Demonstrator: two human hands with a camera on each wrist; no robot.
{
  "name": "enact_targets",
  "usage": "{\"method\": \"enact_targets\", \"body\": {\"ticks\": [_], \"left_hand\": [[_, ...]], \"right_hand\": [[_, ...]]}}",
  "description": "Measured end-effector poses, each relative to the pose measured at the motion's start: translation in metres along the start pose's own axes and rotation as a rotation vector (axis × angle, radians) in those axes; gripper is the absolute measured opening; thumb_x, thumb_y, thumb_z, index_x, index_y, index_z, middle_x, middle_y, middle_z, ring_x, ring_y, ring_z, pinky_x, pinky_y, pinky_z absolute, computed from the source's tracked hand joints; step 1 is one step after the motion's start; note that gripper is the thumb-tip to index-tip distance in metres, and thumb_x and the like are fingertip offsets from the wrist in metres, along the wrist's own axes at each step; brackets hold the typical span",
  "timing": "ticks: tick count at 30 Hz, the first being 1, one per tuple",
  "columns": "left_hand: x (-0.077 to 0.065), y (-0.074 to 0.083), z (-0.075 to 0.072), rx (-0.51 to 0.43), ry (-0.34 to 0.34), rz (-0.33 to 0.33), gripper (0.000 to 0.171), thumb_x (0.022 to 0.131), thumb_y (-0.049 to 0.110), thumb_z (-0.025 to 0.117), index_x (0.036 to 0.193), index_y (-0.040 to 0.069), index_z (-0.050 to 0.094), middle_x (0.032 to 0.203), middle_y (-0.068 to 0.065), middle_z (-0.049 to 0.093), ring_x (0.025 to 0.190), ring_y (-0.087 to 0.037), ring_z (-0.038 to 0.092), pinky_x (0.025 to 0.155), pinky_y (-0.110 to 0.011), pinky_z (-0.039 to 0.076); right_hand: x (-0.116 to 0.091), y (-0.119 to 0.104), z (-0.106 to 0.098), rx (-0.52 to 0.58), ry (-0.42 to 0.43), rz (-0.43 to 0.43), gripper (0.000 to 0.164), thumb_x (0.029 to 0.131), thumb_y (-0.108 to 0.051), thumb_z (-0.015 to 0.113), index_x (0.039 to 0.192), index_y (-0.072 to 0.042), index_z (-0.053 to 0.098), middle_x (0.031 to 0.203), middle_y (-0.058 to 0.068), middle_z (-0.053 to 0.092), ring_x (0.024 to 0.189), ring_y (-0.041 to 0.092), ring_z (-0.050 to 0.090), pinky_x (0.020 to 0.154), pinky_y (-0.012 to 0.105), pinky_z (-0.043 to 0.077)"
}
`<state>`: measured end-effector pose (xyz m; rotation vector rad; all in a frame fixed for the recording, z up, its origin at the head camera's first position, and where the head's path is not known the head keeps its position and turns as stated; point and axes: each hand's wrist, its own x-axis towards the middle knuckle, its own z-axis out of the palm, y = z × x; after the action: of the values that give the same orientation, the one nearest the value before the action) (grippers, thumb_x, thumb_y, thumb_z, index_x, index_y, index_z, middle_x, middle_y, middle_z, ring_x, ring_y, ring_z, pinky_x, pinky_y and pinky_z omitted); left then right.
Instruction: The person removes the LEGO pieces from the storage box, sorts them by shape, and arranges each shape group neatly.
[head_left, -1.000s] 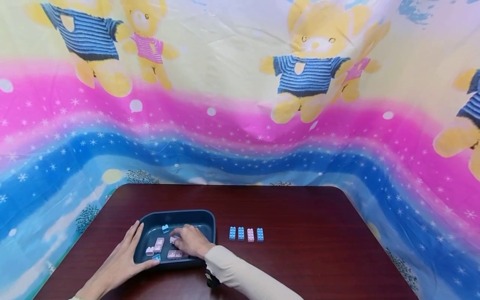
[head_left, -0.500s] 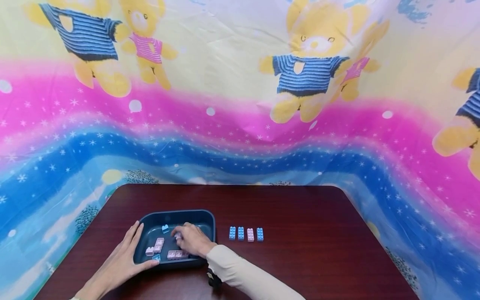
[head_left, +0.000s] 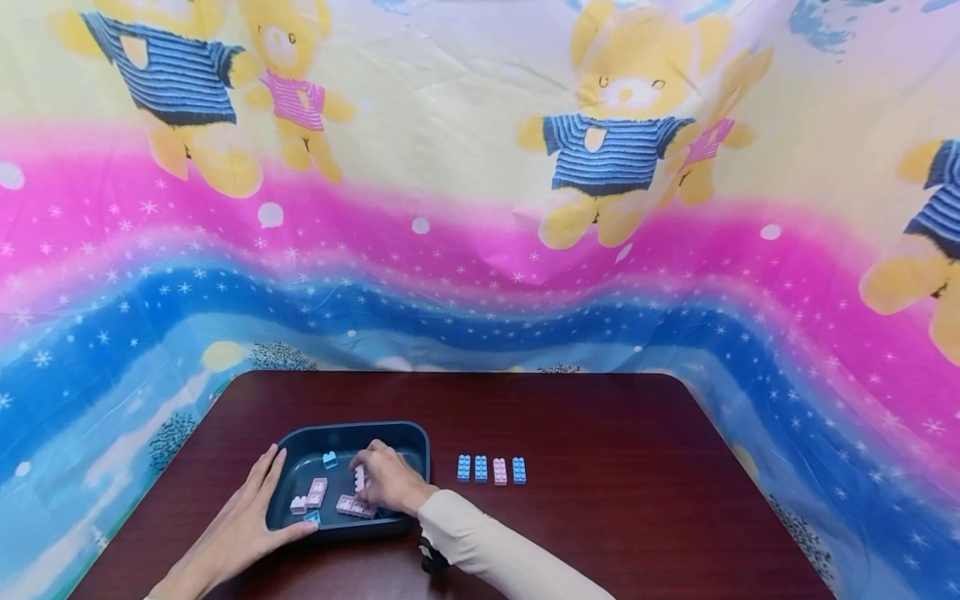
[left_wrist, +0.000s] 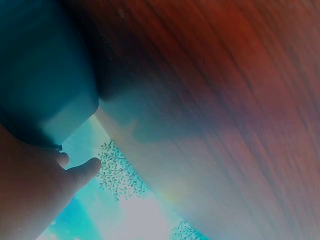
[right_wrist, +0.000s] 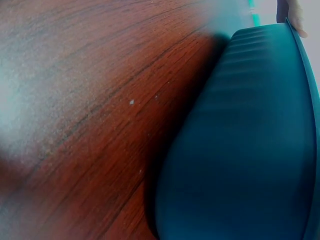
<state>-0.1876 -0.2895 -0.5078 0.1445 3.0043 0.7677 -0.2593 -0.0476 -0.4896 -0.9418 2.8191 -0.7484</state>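
Observation:
Inside a dark teal tray (head_left: pixel 412 433), my right hand (head_left: pixel 393 481) pinches a pale pink toy building brick (head_left: pixel 359 477), its studs facing left. Just below those fingers lies another pink brick (head_left: pixel 354 506), partly covered by the hand. My left hand (head_left: pixel 243 512) rests on the tray's near left corner, fingers straight along the left side and thumb on the front rim. Near it in the tray are a long pink brick (head_left: pixel 317 492), a small pink brick (head_left: pixel 298 504) and a blue brick (head_left: pixel 312 518). A small blue brick (head_left: pixel 330 459) sits farther back.
Right of the tray, a row of upright-laid bricks stands on the dark red-brown table (head_left: pixel 600 492): blue bricks (head_left: pixel 464 468) and a pink brick (head_left: pixel 500 472). Behind the table hangs a cloth (head_left: pixel 450 275) printed with bears. Both wrist views show mainly the tray's outer wall (right_wrist: pixel 235 135) and tabletop.
The right hand has shifted slightly right with the pink brick, which now stands turned lengthwise in its fingers. The pink brick below has tilted a little. The left hand stays put.

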Motion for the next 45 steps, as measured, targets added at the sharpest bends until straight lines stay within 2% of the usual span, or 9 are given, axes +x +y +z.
{"method": "enact_targets", "body": {"ticks": [4, 8, 18, 22, 28, 31, 37, 41, 45], "left_hand": [[0.001, 0.001, 0.0, -0.001, -0.005, -0.002, 0.123, 0.088, 0.065, 0.074, 0.168, -0.002, 0.007, 0.168, -0.033, 0.005, 0.139, -0.064, 0.028, 0.101, -0.083, 0.036], [0.001, 0.002, 0.0, -0.002, -0.008, -0.002, 0.123, 0.088, 0.065, 0.073, 0.168, -0.002, 0.007, 0.168, -0.033, 0.004, 0.139, -0.064, 0.028, 0.101, -0.083, 0.036], [0.0, 0.003, -0.001, 0.006, 0.003, 0.005, 0.124, 0.088, 0.065, 0.074, 0.168, -0.002, 0.006, 0.168, -0.033, 0.005, 0.139, -0.063, 0.029, 0.101, -0.083, 0.036], [0.0, 0.003, -0.001, 0.012, 0.005, 0.006, 0.124, 0.088, 0.065, 0.074, 0.167, -0.003, 0.006, 0.168, -0.034, 0.005, 0.139, -0.063, 0.029, 0.101, -0.083, 0.036], [0.0, 0.002, 0.0, 0.012, 0.003, 0.004, 0.124, 0.088, 0.065, 0.074, 0.167, -0.003, 0.006, 0.167, -0.034, 0.005, 0.139, -0.063, 0.029, 0.1, -0.082, 0.037], [-0.001, 0.001, 0.0, 0.012, 0.009, 0.01, 0.125, 0.088, 0.064, 0.074, 0.167, -0.004, 0.006, 0.167, -0.034, 0.005, 0.138, -0.063, 0.03, 0.1, -0.081, 0.038], [-0.002, 0.001, 0.001, 0.018, 0.019, 0.018, 0.124, 0.088, 0.064, 0.075, 0.168, -0.003, 0.007, 0.168, -0.033, 0.006, 0.139, -0.062, 0.03, 0.1, -0.082, 0.037], [-0.001, 0.001, 0.001, 0.021, 0.017, 0.012, 0.125, 0.088, 0.064, 0.075, 0.168, -0.003, 0.006, 0.168, -0.034, 0.006, 0.139, -0.063, 0.029, 0.1, -0.083, 0.036], [-0.001, 0.001, 0.001, 0.022, 0.018, 0.013, 0.125, 0.088, 0.064, 0.075, 0.168, -0.002, 0.005, 0.168, -0.034, 0.006, 0.14, -0.063, 0.029, 0.099, -0.083, 0.035]], "right_hand": [[-0.004, 0.001, -0.005, -0.033, 0.023, -0.05, 0.035, 0.088, -0.02, 0.09, 0.12, -0.016, 0.078, 0.11, -0.005, 0.067, 0.09, 0.003, 0.056, 0.079, 0.016, 0.05], [-0.007, 0.004, -0.01, -0.036, 0.046, -0.061, 0.033, 0.088, -0.023, 0.09, 0.118, -0.017, 0.079, 0.111, -0.006, 0.072, 0.096, 0.004, 0.057, 0.086, 0.018, 0.051], [-0.014, 0.016, -0.024, 0.125, 0.024, -0.042, 0.032, 0.09, -0.018, 0.088, 0.119, -0.011, 0.077, 0.107, -0.002, 0.072, 0.085, 0.001, 0.058, 0.075, 0.014, 0.051], [-0.018, 0.022, -0.029, 0.164, 0.021, -0.055, 0.033, 0.092, -0.016, 0.086, 0.122, -0.009, 0.076, 0.11, 0.001, 0.072, 0.086, 0.001, 0.059, 0.074, 0.013, 0.052], [-0.025, 0.031, -0.04, 0.127, 0.005, -0.103, 0.038, 0.095, -0.018, 0.082, 0.131, -0.006, 0.075, 0.124, 0.005, 0.07, 0.099, 0.005, 0.061, 0.084, 0.015, 0.053], [-0.03, 0.034, -0.045, 0.117, -0.004, -0.114, 0.04, 0.097, -0.019, 0.081, 0.133, -0.006, 0.074, 0.125, 0.005, 0.068, 0.103, 0.006, 0.061, 0.086, 0.016, 0.053], [-0.039, 0.041, -0.055, 0.089, 0.013, -0.135, 0.039, 0.097, -0.018, 0.08, 0.133, -0.006, 0.074, 0.127, 0.003, 0.067, 0.105, 0.006, 0.061, 0.09, 0.017, 0.053], [-0.045, 0.048, -0.061, 0.095, 0.014, -0.118, 0.039, 0.097, -0.017, 0.08, 0.134, -0.007, 0.073, 0.128, 0.003, 0.066, 0.106, 0.006, 0.061, 0.091, 0.017, 0.053], [-0.05, 0.055, -0.066, 0.102, 0.029, -0.119, 0.038, 0.098, -0.017, 0.079, 0.134, -0.006, 0.072, 0.129, 0.005, 0.066, 0.108, 0.012, 0.063, 0.093, 0.019, 0.053]]}}
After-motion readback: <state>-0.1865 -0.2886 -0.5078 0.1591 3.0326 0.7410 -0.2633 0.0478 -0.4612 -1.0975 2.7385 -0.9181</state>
